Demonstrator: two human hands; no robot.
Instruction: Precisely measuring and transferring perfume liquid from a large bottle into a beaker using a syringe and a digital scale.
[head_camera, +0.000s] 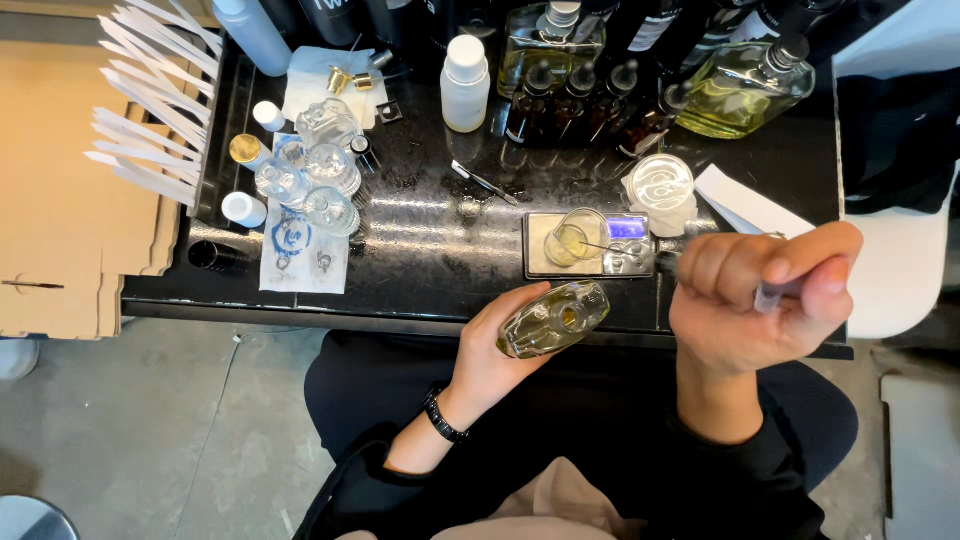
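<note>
Presently seated at the near edge of a black bench, both hands raised over the lap, just off that edge. Left hand curled around a clear glass bottle of pale yellow liquid, tilted nearly flat, open neck toward the right. Right hand closed in a pinch, thumb and forefinger on a slim clear tube, probably a pipette or dropper; tip hidden behind the fingers, so cannot tell whether loaded. Just beyond the bottle, at the near edge right of centre: small digital scale carrying a glass beaker with a little yellow liquid and a thin rod leaning in it. Right of the scale, a round glass lid or dish on white tissue. Along the far edge: row of dark dropper bottles, a white plastic bottle, a large flask of yellow liquid. Toward the left edge: cluster of empty clear bottles and loose caps; white paper strips fanned past the left edge. Judgement for doing the step well: keep bottle neck slightly up so nothing spills onto the lap, steady the wrist holding it, bring the tube squarely to the neck, move liquid over the bench rather than over clothing, add to the beaker slowly.
</note>
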